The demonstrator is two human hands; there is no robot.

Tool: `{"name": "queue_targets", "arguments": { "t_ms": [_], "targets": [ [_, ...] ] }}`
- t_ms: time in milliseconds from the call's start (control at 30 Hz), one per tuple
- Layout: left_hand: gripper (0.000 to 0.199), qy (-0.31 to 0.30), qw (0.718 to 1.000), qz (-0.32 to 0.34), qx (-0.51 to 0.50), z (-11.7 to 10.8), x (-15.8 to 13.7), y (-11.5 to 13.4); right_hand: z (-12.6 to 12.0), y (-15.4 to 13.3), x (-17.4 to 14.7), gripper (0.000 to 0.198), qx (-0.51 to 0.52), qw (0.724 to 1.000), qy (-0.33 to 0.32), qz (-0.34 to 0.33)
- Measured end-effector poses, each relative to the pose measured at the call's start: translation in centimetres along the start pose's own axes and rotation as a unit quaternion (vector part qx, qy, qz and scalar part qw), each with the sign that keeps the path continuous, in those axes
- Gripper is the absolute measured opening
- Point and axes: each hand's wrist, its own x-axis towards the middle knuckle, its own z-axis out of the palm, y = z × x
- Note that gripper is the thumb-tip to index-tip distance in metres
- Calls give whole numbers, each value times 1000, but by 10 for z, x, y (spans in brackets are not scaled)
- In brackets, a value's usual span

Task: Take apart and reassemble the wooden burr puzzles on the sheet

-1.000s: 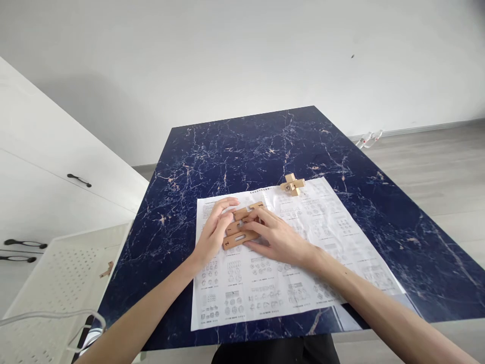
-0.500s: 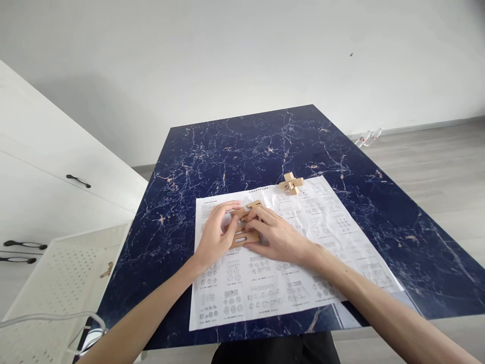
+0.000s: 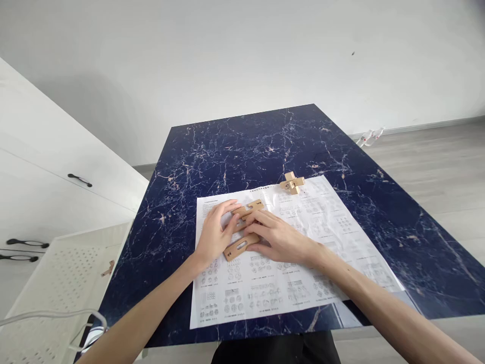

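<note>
As the left hand [image 3: 215,230] and right hand [image 3: 282,235] curl over wooden slats [image 3: 256,205], grip unclear, the nearest slat [image 3: 234,251] now angles away from the others, apparently loose.

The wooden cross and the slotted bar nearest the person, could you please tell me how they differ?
The wooden cross has arms projecting several ways; the slotted bar is flat. The wooden cross sits untouched; the slotted bar is partly covered by the right hand. Both are light wood with dark marks.
</note>
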Motion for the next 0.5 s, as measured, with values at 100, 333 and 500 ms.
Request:
{"name": "queue_targets", "arguments": {
  "t_ms": [100, 333, 500],
  "targets": [
    [26, 0, 1000, -6, 6, 0, 1, 0, -1, -1, 0, 14, 4, 1000, -16, -1],
    [28, -1, 1000, -10, -22, -1, 3, -1, 0, -1, 0, 16, 12, 1000, -15, -6],
    [31, -2, 999, -24, -28, 0, 2, -1, 2, 0, 0, 18, 15, 1000, -14, -2]
  ]
}}
